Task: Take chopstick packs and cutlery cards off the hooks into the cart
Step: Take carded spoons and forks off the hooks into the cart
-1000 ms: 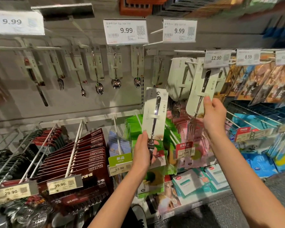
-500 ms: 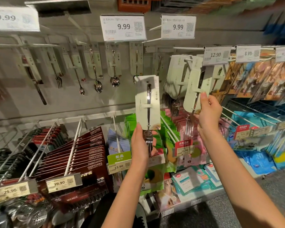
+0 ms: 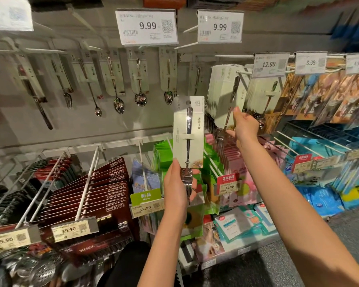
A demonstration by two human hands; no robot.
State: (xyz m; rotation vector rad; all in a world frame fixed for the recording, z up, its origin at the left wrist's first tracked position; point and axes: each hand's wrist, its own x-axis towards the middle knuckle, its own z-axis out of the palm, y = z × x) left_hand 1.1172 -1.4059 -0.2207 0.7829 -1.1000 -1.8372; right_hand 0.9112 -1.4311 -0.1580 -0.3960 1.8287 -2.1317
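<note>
My left hand (image 3: 177,188) holds a pale green fork card (image 3: 188,129) upright by its lower end, free of any hook, in front of the shelf. My right hand (image 3: 244,126) pinches the bottom of the front fork card (image 3: 229,100) in a thick stack still hanging on a hook under the 12.90 tag (image 3: 268,65). A second stack of fork cards (image 3: 263,96) hangs just to the right. Dark red chopstick packs (image 3: 104,187) hang in rows on lower hooks at the left. No cart is in view.
Single spoon, fork and knife cards (image 3: 114,77) hang along the back wall under 9.99 tags. Green and pink packs (image 3: 232,160) fill hooks behind my hands. Blue packs (image 3: 319,195) sit at the right, metal strainers (image 3: 35,270) at the bottom left. Long white hook rods (image 3: 87,183) jut forward.
My left hand has lifted the fork card higher and set it more upright. My right hand has shifted left, from the right-hand stack of fork cards to the front card of the left-hand stack.
</note>
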